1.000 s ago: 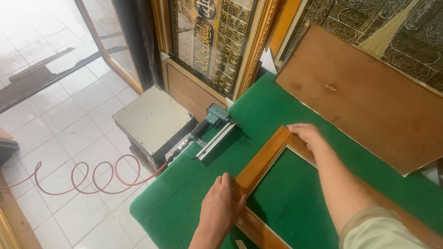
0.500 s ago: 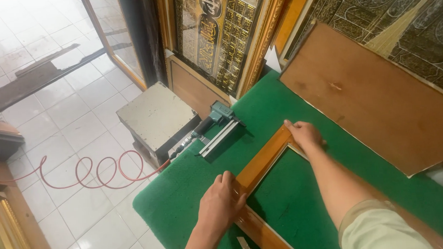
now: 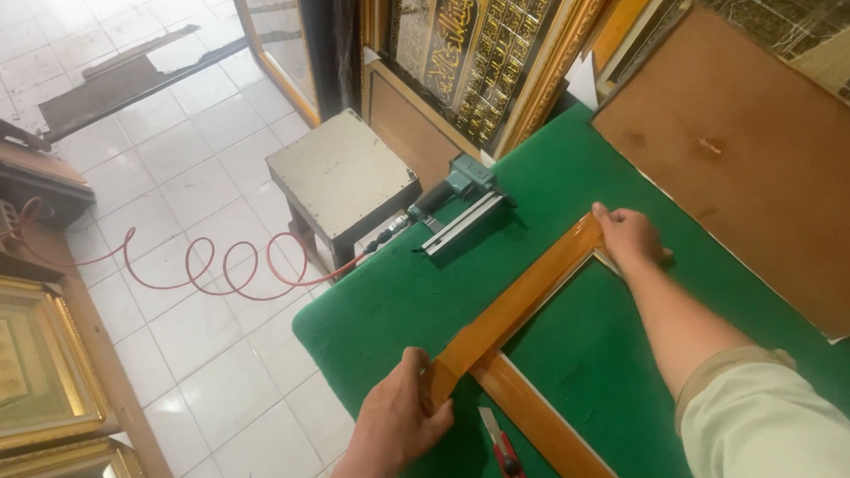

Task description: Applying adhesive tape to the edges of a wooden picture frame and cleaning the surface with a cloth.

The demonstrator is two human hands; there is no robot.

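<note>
At the far left, gilt picture frames (image 3: 29, 366) lean by the white tiled floor (image 3: 191, 345), and a red coiled air hose (image 3: 206, 268) runs across the tiles to a grey metal stool (image 3: 341, 174). Just right of the stool, a teal pneumatic nailer (image 3: 462, 201) lies on the far-left part of the green cloth table (image 3: 399, 297). The left hand (image 3: 395, 424) grips the near corner of the orange-brown wooden frame (image 3: 514, 307), fingers curled over its edge. A red-handled utility knife (image 3: 503, 451) lies just right of that hand. The right hand (image 3: 628, 238) presses flat on the frame's far corner. Further right, a brown backing board (image 3: 765, 157) rests on the table.
</note>
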